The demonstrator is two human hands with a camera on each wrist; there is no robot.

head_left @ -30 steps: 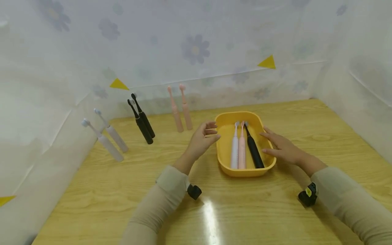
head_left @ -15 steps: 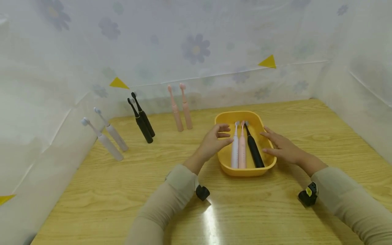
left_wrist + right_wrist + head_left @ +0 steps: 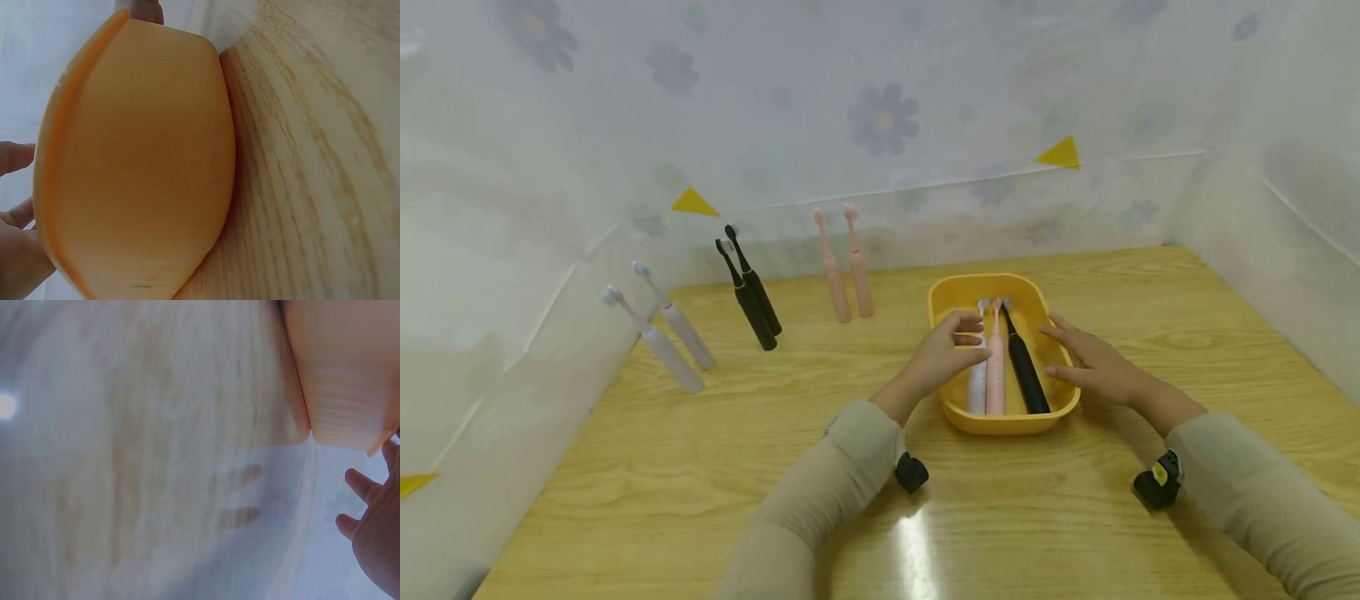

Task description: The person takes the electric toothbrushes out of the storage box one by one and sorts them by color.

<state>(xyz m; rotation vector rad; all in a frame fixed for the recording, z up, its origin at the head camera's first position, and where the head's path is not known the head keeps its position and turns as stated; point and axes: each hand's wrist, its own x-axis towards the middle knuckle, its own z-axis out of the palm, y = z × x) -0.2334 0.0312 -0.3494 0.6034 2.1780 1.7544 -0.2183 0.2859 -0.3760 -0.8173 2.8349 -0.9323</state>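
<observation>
A yellow plastic bin (image 3: pixel 1000 425) stands on the table. Inside lie a white electric toothbrush (image 3: pixel 976 396), a pink electric toothbrush (image 3: pixel 996 375) and a black electric toothbrush (image 3: pixel 1027 375), heads toward the back. My left hand (image 3: pixel 942 358) reaches over the bin's left rim, fingers loosely bent, partly covering the white toothbrush; it holds nothing. Its fingers also show past the bin wall (image 3: pixel 144 137) in the left wrist view. My right hand (image 3: pixel 1102 367) lies at the right rim with fingers spread; in the right wrist view, the hand (image 3: pixel 378 534) has one finger at the rim.
Standing upright at the back left are two white toothbrushes (image 3: pixel 672 358), two black toothbrushes (image 3: pixel 754 317) and two pink toothbrushes (image 3: pixel 837 287). A flowered white sheet (image 3: pixel 880 75) with yellow triangles encloses the wooden table (image 3: pixel 715 467) at back and sides.
My left hand has moved right, from beside the bin's left rim to over the white toothbrush inside. The right hand and the toothbrushes have stayed in place.
</observation>
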